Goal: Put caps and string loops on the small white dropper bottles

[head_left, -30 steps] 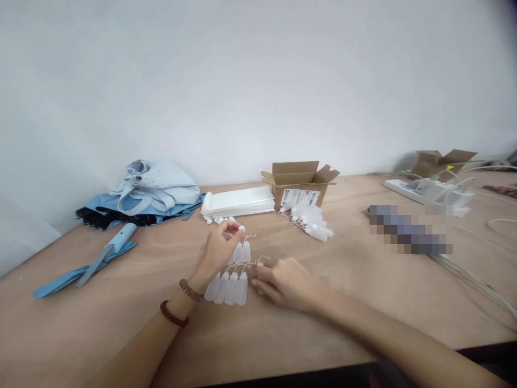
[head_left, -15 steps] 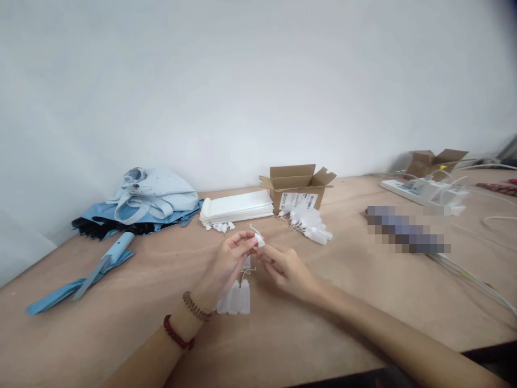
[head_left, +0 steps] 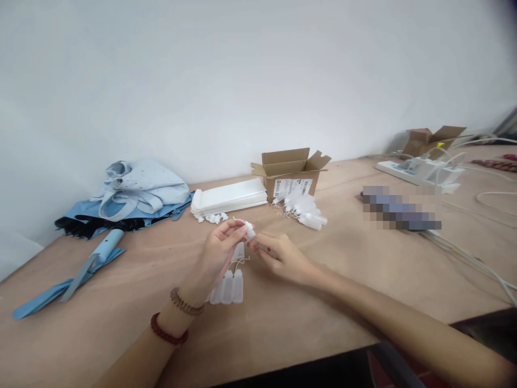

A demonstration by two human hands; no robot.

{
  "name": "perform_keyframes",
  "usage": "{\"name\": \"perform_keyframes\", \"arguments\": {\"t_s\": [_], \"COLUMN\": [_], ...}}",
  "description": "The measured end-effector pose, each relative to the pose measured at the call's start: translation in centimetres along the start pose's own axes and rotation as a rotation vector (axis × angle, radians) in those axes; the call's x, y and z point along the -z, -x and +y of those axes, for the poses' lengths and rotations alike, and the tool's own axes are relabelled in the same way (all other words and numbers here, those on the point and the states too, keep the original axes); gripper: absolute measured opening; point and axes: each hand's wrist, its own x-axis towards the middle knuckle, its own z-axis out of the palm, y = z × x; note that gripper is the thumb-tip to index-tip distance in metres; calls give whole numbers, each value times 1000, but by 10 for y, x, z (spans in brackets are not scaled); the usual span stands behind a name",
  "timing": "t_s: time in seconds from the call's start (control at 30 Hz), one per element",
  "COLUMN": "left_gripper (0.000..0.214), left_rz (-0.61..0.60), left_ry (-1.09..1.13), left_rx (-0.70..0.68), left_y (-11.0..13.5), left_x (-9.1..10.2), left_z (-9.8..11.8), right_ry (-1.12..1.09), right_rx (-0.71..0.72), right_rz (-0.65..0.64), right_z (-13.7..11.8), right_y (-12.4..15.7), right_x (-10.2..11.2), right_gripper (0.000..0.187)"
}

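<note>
A small translucent plastic bottle (head_left: 251,234) with a white top is between my hands above the table. My left hand (head_left: 218,250) pinches the white top between thumb and fingers, and a pale string sticks out there. My right hand (head_left: 286,260) is closed round the lower part of the bottle, hiding most of its body. Below them, several similar bottles (head_left: 233,288) lie side by side, partly behind my left wrist, with strings at their necks. One more bottle (head_left: 239,251) lies beyond these, half covered by my left hand.
Several white caps (head_left: 212,218) lie before a stack of white envelopes (head_left: 230,197). A pile of bottles (head_left: 304,209) rests against an open cardboard box (head_left: 288,171). A blue umbrella (head_left: 107,245) and light-blue bag (head_left: 151,186) are left; a power strip (head_left: 416,173) is right.
The view has tilted down and shifted right, so the table things sit higher and further left. Between my hands, more of the bottle's neck and white top now shows.
</note>
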Motion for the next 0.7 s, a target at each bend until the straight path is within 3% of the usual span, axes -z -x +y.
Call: {"name": "perform_keyframes", "arguments": {"t_s": [0.13, 0.3, 0.47, 0.7], "left_gripper": [22, 25, 24, 18], "left_rz": [4, -43, -151, -152], "left_ry": [-96, 2, 53, 11], "left_rx": [-22, 19, 84, 80], "left_y": [2, 3, 4, 2], "left_x": [0, -1, -1, 2], "left_z": [2, 6, 10, 8], "right_ry": [-311, -853, -921, -929], "right_rx": [-161, -282, -308, -314], "right_rz": [-12, -81, -106, -151], "right_z": [-4, -6, -1, 2], "right_y": [-4, -8, -8, -5], "right_x": [3, 5, 4, 4], "right_gripper": [13, 9, 14, 13]}}
